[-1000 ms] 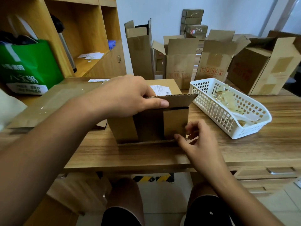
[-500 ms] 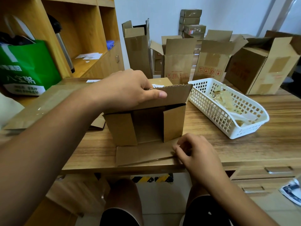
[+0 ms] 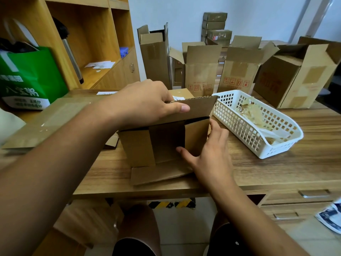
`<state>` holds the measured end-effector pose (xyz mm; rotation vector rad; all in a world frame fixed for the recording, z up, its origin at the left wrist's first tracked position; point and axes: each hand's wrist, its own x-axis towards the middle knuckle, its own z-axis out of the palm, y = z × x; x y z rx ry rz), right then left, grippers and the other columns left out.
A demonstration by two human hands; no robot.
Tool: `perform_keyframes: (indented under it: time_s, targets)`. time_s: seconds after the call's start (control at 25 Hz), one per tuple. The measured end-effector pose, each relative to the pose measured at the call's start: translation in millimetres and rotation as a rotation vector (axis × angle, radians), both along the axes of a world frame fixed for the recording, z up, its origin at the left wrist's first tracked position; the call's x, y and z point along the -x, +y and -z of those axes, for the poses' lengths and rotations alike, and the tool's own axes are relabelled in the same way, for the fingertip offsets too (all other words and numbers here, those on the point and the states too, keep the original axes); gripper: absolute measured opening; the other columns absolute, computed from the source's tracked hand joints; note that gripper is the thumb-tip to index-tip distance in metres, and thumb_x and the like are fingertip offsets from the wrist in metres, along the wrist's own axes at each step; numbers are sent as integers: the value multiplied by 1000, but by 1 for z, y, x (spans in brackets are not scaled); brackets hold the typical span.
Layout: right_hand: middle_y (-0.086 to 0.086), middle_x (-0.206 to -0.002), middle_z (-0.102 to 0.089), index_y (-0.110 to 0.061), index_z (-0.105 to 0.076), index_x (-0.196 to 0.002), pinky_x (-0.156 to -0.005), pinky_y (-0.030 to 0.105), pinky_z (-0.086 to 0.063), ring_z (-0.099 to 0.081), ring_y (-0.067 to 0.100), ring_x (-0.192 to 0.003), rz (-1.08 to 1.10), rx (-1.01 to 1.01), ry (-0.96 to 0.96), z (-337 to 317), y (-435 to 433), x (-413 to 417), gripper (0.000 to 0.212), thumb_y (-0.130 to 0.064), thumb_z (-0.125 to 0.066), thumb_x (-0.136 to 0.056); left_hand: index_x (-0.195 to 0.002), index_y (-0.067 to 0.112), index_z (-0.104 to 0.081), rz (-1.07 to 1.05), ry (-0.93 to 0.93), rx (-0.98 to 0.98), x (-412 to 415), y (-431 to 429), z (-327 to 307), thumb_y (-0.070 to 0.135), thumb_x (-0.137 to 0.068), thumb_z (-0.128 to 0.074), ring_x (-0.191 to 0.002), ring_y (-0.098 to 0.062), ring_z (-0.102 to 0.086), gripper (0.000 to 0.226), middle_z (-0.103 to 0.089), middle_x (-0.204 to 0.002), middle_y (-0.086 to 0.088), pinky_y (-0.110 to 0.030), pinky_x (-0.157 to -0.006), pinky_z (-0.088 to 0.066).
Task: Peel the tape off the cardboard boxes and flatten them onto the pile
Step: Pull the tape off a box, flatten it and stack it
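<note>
One box (image 3: 136, 146), label (image 3: 178, 98) unreadable: left hand (image 3: 145, 102) grips flap (image 3: 199, 108), right hand (image 3: 210, 150) touches open-fingered.

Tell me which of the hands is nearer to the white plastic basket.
Right. The right hand touches the small brown cardboard box at its side flap, close beside the white plastic basket. The left hand grips the top flap, farther left.

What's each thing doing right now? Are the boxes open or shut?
small box: on its side, flaps open toward the person
left hand: grips its top flap
right hand: straight fingers touch the right flap
white basket: holds peeled tape
back boxes: flaps open
flat pile: lying flat, left of the box
</note>
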<state>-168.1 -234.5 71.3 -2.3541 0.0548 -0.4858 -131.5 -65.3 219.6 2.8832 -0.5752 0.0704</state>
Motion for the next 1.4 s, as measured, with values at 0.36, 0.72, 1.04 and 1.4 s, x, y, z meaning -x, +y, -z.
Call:
perform_keyframes:
  time_s: [0.36,0.72,1.04,1.4]
  targets:
    - [-14,-134,-42,-31,-38,-149,-97,26,-48,-49,2,-117,-87,-36,-46,9,-19,10,67,-28,-66,-88,-100,4,-75,-5,3,-14,-4,6,1,82,-71,-32,-75,-32,-62,93,-67,-81,-20,-35,-58,-40]
    - [-10,-106,-76,-20,-69,-112,-91,20,-53,-68,8,-105,-311,-530,48,4,-91,-18,33,6,-53,-98,-106,19,-78,3,14,-61,4,3,1,83,-69,-32,-81,-22,-64,87,-72,-87,-9,-43,-69,-54]
    - [1,-100,-50,-16,-54,-103,-77,20,-44,-50,18,-86,-39,-118,-525,3,-48,36,23,-6,-66,-87,-112,22,-77,-5,15,-66,1,-1,-1,80,-77,-36,-82,-19,-64,79,-72,-87,-4,-35,-64,-50]
    - [-14,-144,-45,-30,-34,-153,-108,9,-22,-33,0,-136,-449,129,34,-19,40,36,56,-31,-52,-101,-107,22,-79,-18,12,-51,1,2,-2,76,-86,-43,-79,-18,-65,68,-73,-85,-4,-37,-66,-53]
